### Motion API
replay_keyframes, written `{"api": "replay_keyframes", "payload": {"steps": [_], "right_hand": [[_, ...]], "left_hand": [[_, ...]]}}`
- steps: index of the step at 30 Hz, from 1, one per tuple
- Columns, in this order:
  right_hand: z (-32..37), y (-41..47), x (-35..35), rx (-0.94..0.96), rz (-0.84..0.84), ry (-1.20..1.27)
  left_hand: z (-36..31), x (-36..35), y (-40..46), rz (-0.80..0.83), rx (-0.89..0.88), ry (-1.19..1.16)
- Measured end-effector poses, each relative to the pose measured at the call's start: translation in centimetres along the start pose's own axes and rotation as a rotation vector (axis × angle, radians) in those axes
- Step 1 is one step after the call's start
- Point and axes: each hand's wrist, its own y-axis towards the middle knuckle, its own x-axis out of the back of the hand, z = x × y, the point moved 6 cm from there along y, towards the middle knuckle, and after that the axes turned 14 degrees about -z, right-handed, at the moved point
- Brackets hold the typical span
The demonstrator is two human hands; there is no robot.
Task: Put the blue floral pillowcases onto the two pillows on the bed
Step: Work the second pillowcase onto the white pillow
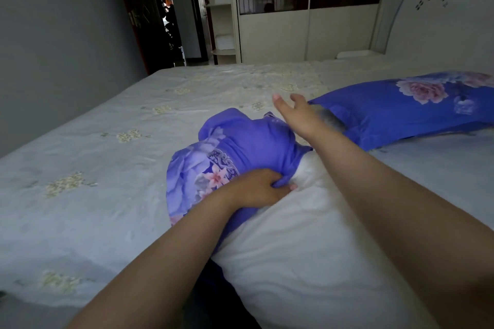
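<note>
- A white pillow (307,248) lay nearest, along the near edge of the bed (93,168), its far end pushed into a bunched blue floral pillowcase (240,147); most of the pillow was bare.
- The left hand (256,189) gripped the pillowcase's gathered edge where it met the pillow, fingers curled into the fabric and thumb pressed on the white stuffing beside it.
- The pillowcase sat crumpled over the pillow's end, a pale flower print showing on its left side and plain blue on top.
- The right hand (302,115) was stretched out above and beyond the pillowcase, fingers straight and spread, holding nothing; whether it touched the cloth below could not be told.
- Just past that hand lay a second pillow (414,107), already covered in blue floral fabric, with its open end facing the hand and a strip of lighter lining showing there.
- Farther back stood a white headboard (441,8) at right, a pale wardrobe (307,29) behind the bed, and a dark doorway (165,16) at left.
</note>
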Motion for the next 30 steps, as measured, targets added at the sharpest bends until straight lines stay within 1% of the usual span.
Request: {"api": "replay_keyframes", "payload": {"steps": [2, 3, 4, 5, 6, 7, 8, 9, 10, 11, 12, 13, 14, 15, 16, 17, 18, 20, 21, 22, 23, 24, 25, 26, 27, 28, 29, 30], "right_hand": [[-1.1, -1.2, -2.9, -0.086, 0.225, -0.155], [-1.9, -1.7, -4.1, -0.065, 0.278, -0.204], [-2.5, -2.0, -4.9, -0.006, 0.285, -0.2], [-2.9, -2.4, -5.5, 0.058, 0.269, -0.148], [-3.1, -2.7, -5.8, 0.131, 0.235, -0.091], [-3.2, -3.1, -5.7, 0.204, 0.192, -0.053], [-3.3, -3.6, -5.4, 0.265, 0.147, -0.05], [-3.2, -4.3, -5.0, 0.337, 0.092, -0.06], [-3.0, -5.2, -4.5, 0.417, 0.029, -0.103], [-2.5, -6.4, -3.9, 0.526, -0.05, -0.132], [-1.5, -7.6, -3.3, 0.654, -0.136, -0.144], [-0.7, -8.7, -2.8, 0.785, -0.212, -0.159], [-0.1, -9.7, -2.5, 0.885, -0.255, -0.163], [0.0, -9.9, -2.5, 0.948, -0.28, -0.17], [0.0, -9.9, -2.4, 0.976, -0.3, -0.187], [-0.2, -9.6, -2.3, 0.957, -0.302, -0.189], [-0.5, -9.1, -2.1, 0.886, -0.298, -0.172], [-1.3, -7.5, -1.5, 0.636, -0.233, -0.05], [-1.9, -6.5, -1.2, 0.483, -0.197, 0.028], [-2.7, -5.2, -0.9, 0.31, -0.161, 0.097], [-3.7, -4.1, -0.8, 0.146, -0.118, 0.141], [-4.5, -3.4, -0.9, 0.018, -0.071, 0.114], [-5.1, -3.1, -1.1, -0.063, -0.007, 0.054], [-5.4, -3.2, -1.4, -0.09, 0.072, -0.002], [-5.8, -3.3, -1.9, -0.071, 0.125, -0.031], [-5.7, -3.3, -2.1, -0.007, 0.136, -0.035], [-5.5, -3.4, -2.3, 0.07, 0.128, -0.016], [-5.5, -3.3, -2.4, 0.146, 0.097, -0.014]], "left_hand": [[0.2, 0.7, -0.3, 0.006, 0.061, -0.16], [0.8, 1.5, -0.4, -0.027, 0.103, -0.3], [1.6, 2.6, -0.2, -0.11, 0.141, -0.455], [3.0, 4.3, 0.2, -0.287, 0.167, -0.556], [5.1, 6.3, 0.7, -0.523, 0.188, -0.549], [7.4, 8.4, 1.3, -0.742, 0.209, -0.434], [9.2, 10.1, 1.6, -0.875, 0.237, -0.306], [10.8, 11.3, 2.5, -0.895, 0.263, -0.236], [12.1, 11.9, 3.5, -0.83, 0.301, -0.213], [13.0, 12.0, 4.6, -0.728, 0.346, -0.215], [13.6, 11.9, 5.5, -0.611, 0.385, -0.22], [13.6, 11.5, 6.3, -0.483, 0.388, -0.246], [13.1, 10.9, 6.5, -0.354, 0.377, -0.265], [12.5, 10.5, 7.0, -0.273, 0.319, -0.257], [11.9, 10.7, 7.4, -0.289, 0.247, -0.213], [11.6, 11.5, 7.8, -0.378, 0.193, -0.172], [11.2, 12.9, 7.6, -0.545, 0.169, -0.132], [10.9, 16.1, 6.4, -0.956, 0.139, -0.19], [10.7, 17.2, 5.4, -1.112, 0.115, -0.255], [10.7, 17.9, 4.5, -1.223, 0.091, -0.329], [11.0, 18.3, 3.8, -1.287, 0.081, -0.4], [11.8, 18.4, 3.4, -1.333, 0.101, -0.462], [13.1, 18.2, 3.6, -1.336, 0.141, -0.535], [14.6, 17.8, 3.8, -1.289, 0.198, -0.625], [16.2, 17.2, 4.3, -1.173, 0.276, -0.717], [17.2, 16.3, 4.9, -0.965, 0.355, -0.814], [18.0, 14.9, 5.2, -0.684, 0.444, -0.848], [18.1, 13.4, 4.8, -0.394, 0.521, -0.76]]}}
